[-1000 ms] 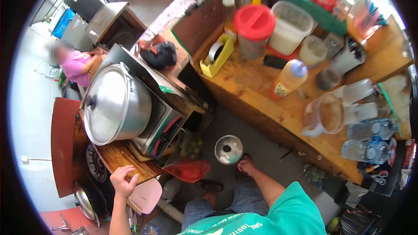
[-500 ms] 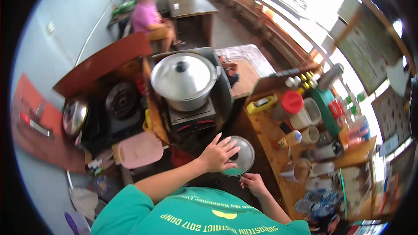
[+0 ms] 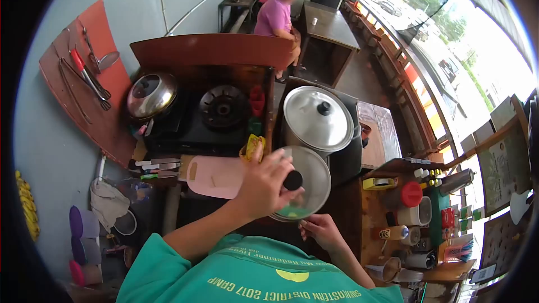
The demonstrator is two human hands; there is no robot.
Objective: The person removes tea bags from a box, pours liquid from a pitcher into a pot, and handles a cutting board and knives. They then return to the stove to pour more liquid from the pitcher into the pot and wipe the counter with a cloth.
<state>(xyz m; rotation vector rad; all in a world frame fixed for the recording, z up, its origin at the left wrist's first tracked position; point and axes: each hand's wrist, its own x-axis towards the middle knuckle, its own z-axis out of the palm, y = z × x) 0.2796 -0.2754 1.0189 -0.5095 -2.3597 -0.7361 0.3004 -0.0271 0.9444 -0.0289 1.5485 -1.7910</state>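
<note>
A round glass lid (image 3: 315, 177) with a metal rim and a black knob (image 3: 292, 180) is in front of my chest, tilted, with a green reflection low on it. My left hand (image 3: 264, 185) comes over it from the left, thumb and forefinger around the knob, the other fingers raised and somewhat blurred. At the lid's lower right edge is my right hand (image 3: 319, 230), its fingers pressed together close to the rim; what they pinch is hidden. Just beyond the lid stands a large lidded aluminium pot (image 3: 311, 118).
Left of the pot are a burner (image 3: 224, 106), a lidded wok (image 3: 151, 96), a pink cutting board (image 3: 209, 178) and several knives (image 3: 160, 164). Containers, including one with a red lid (image 3: 411, 193), crowd the wooden counter (image 3: 368, 213) on the right. A person (image 3: 275, 22) sits behind.
My view has swung left, so the stove and pot appear further right. The glass lid looks larger and nearer, and my left hand has moved with it. My right hand remains by its rim.
</note>
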